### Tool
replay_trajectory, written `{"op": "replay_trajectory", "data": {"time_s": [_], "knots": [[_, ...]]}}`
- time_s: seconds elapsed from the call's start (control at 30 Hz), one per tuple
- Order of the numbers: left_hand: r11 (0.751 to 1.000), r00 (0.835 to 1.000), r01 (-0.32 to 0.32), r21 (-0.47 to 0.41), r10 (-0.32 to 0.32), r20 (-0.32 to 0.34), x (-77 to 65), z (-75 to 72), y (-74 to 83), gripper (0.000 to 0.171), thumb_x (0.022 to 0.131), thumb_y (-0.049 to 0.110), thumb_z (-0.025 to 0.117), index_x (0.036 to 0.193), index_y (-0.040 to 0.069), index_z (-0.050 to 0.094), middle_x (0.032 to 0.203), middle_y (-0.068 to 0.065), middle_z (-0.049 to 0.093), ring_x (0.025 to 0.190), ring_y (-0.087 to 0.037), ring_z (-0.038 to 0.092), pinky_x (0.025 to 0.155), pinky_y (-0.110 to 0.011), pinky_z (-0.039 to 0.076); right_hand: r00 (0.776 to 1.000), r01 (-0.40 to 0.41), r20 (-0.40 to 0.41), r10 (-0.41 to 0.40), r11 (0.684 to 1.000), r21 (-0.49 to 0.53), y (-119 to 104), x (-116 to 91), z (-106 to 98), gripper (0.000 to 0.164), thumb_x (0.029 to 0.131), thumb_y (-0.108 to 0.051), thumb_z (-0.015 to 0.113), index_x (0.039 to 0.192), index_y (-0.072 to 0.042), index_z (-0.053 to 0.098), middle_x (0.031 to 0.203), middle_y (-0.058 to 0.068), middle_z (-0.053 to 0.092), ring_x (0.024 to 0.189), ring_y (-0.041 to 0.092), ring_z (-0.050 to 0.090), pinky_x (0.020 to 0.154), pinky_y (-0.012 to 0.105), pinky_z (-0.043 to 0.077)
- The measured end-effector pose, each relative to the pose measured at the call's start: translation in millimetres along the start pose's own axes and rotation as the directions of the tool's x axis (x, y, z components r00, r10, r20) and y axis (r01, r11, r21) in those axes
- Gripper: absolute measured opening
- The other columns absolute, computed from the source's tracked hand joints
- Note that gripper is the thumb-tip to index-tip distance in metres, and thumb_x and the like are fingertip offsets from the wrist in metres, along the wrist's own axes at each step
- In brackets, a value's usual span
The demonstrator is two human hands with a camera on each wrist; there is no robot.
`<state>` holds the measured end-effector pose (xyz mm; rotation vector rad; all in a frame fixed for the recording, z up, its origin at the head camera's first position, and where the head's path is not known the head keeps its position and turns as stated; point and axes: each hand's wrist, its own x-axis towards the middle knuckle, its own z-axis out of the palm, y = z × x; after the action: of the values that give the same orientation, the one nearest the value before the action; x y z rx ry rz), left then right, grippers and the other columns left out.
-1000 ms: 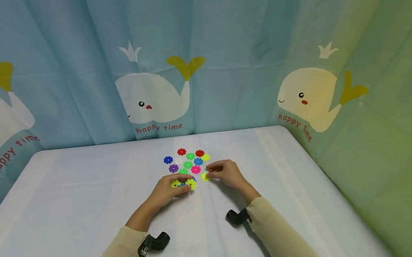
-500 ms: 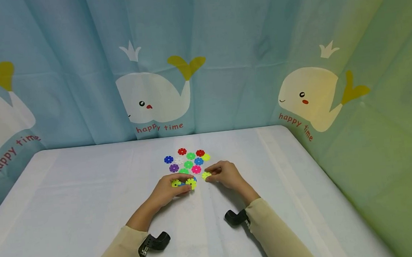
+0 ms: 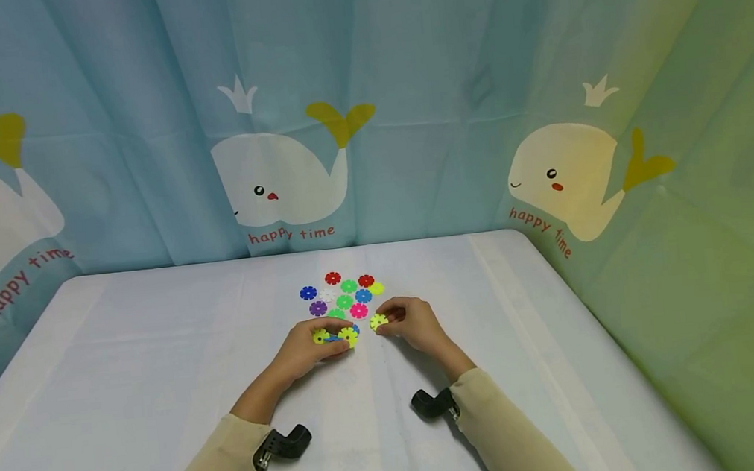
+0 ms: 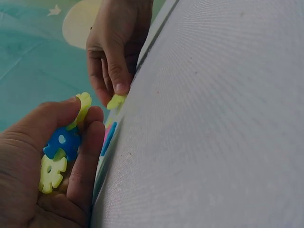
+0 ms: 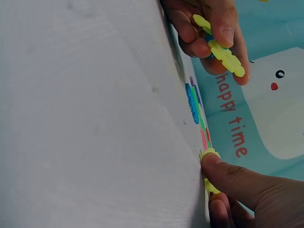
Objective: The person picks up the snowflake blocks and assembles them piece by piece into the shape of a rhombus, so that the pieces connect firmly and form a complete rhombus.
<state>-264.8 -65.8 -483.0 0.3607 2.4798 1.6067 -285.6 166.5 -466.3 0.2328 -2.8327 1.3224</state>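
My left hand [image 3: 303,352] grips a joined chain of notched snowflake discs. In the left wrist view it is a blue disc [image 4: 69,145] slotted between one yellow disc [image 4: 51,173] near the palm and another yellow disc [image 4: 84,108] pinched at the fingertips. Just to the right, my right hand [image 3: 420,327] pinches a single yellow disc [image 3: 378,322] between thumb and fingers. A small gap separates it from the chain. Beyond the left fingertips lies a loose blue disc [image 5: 191,103], mostly hidden in the head view.
Several loose discs lie flat behind the hands, among them a pink disc [image 3: 359,310], a purple disc [image 3: 318,309], a dark blue disc [image 3: 308,293] and a red disc [image 3: 333,277]. The white-covered table [image 3: 182,387] ends at a whale-print curtain [image 3: 420,112].
The yellow disc in my right hand has tipped up from lying nearly flat and now faces me more. My left hand and its chain have hardly moved.
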Motion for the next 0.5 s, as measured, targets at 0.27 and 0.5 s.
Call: {"op": "replay_trajectory", "data": {"time_s": [0.27, 0.5], "knots": [[1.0, 1.0, 0.01, 0.003, -0.01, -0.002, 0.9, -0.6, -1.6, 0.029, 0.083, 0.032, 0.08, 0.111, 0.029, 0.075, 0.108, 0.002, 0.067, 0.108, -0.02, 0.056, 0.089, -0.038, 0.051, 0.999, 0.037, -0.029, -0.036, 0.999, 0.039, 0.8, -1.9, 0.4, 0.019, 0.078, -0.006, 0.083, 0.095, -0.007, 0.074, 0.083, 0.003, 0.066, 0.075, 0.014, 0.057, 0.069, 0.024, 0.05], [1.0, 1.0, -0.001, -0.01, 0.001, 0.0, -0.3, -1.6, 0.0, 0.029, 0.083, 0.032, 0.08, 0.111, 0.028, 0.075, 0.108, 0.001, 0.067, 0.106, -0.019, 0.056, 0.081, -0.03, 0.052, 0.998, 0.058, -0.045, -0.053, 0.993, 0.102, 2.7, -5.0, 2.2, 0.019, 0.08, -0.004, 0.081, 0.098, -0.008, 0.075, 0.087, 0.003, 0.068, 0.077, 0.013, 0.057, 0.07, 0.022, 0.05]]}}
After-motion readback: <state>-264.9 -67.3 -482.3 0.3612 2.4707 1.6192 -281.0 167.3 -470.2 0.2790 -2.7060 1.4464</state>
